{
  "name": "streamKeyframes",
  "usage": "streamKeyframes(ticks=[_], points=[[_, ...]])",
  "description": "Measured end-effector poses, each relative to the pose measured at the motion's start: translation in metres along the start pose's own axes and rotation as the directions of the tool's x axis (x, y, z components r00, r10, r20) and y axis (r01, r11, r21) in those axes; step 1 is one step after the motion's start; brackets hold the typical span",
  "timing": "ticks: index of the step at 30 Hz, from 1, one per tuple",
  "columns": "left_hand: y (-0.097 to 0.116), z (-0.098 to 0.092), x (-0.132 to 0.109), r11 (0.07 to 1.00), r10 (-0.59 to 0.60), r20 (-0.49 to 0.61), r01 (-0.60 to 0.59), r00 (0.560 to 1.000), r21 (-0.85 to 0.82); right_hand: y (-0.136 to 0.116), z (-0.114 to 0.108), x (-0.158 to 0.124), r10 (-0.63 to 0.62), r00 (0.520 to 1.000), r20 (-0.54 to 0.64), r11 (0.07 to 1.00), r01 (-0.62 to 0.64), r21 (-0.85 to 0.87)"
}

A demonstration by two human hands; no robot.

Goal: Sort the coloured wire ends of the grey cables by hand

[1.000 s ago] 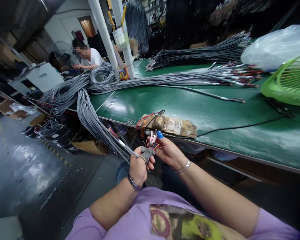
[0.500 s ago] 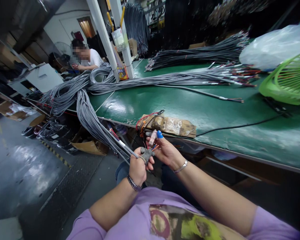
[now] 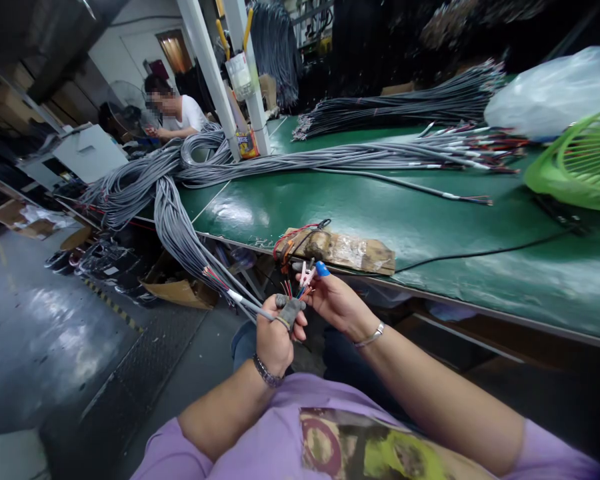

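My left hand [image 3: 275, 337] is closed around the end of a grey cable [image 3: 245, 303], with a grey sleeve on its forefinger. Thin coloured wires [image 3: 293, 289] fan out of the cable end above that fist. My right hand [image 3: 337, 303], with a blue cap on one fingertip, pinches a small pink and white clip [image 3: 307, 272] just above those wires. Both hands are held in front of my chest, below the front edge of the green table [image 3: 360, 213].
A taped cardboard block with red and black wires [image 3: 337, 248] sits at the table edge above my hands. Large bundles of grey cables [image 3: 170, 193] drape off the table's left. A green basket [image 3: 580, 163] and plastic bag [image 3: 550, 87] lie right. Another person [image 3: 177, 113] works far left.
My left hand has shifted slightly left and down with the cable end. The clip in my right hand has opened again after looking closed half a second ago.
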State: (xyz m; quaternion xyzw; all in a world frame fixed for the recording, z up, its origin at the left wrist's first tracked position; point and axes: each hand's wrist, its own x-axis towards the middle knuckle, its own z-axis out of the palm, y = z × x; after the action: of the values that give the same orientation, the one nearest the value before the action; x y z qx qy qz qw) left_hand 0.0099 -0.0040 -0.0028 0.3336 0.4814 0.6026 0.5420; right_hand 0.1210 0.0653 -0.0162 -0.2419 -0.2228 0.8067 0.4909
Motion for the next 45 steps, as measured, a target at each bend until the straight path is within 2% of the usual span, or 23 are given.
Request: streamKeyframes(ticks=[8, 14, 23, 27, 31, 34, 37, 40, 45], points=[[-0.005, 0.005, 0.006, 0.998, -0.032, 0.007, 0.031, 0.999, 0.050, 0.002, 0.000, 0.008, 0.061, 0.998, -0.018, 0.995, -0.060, 0.086], [-0.008, 0.005, 0.009, 0.993, -0.051, 0.014, 0.049, 0.999, 0.104, 0.003, 0.004, 0.009, 0.049, 0.995, -0.090, 0.995, -0.041, 0.091], [-0.004, 0.001, 0.004, 0.993, -0.048, 0.029, 0.044, 0.998, 0.111, 0.005, 0.004, 0.001, 0.031, 0.998, -0.063, 0.997, -0.027, 0.077], [-0.006, -0.004, 0.001, 0.992, -0.031, 0.034, 0.027, 0.999, 0.123, 0.006, -0.005, -0.013, 0.056, 0.998, 0.043, 0.997, -0.053, -0.062], [-0.013, -0.009, -0.001, 0.989, -0.019, 0.039, 0.013, 0.999, 0.146, 0.008, -0.011, -0.028, -0.041, 0.997, 0.065, 0.934, 0.061, -0.353], [-0.016, -0.011, 0.000, 0.983, -0.055, 0.101, 0.036, 0.993, 0.180, 0.005, -0.010, -0.033, -0.113, 0.990, 0.086, 0.854, 0.141, -0.500], [-0.014, -0.013, 0.001, 0.973, -0.120, 0.180, 0.079, 0.976, 0.217, -0.001, -0.007, -0.033, -0.108, 0.984, 0.139, 0.812, 0.168, -0.559], [-0.009, -0.014, 0.002, 0.969, -0.149, 0.214, 0.099, 0.966, 0.227, -0.004, -0.007, -0.030, -0.097, 0.985, 0.144, 0.797, 0.163, -0.582], [-0.010, -0.013, 0.003, 0.979, -0.114, 0.143, 0.086, 0.983, 0.187, 0.002, -0.004, -0.031, -0.162, 0.985, 0.065, 0.798, 0.170, -0.578]])
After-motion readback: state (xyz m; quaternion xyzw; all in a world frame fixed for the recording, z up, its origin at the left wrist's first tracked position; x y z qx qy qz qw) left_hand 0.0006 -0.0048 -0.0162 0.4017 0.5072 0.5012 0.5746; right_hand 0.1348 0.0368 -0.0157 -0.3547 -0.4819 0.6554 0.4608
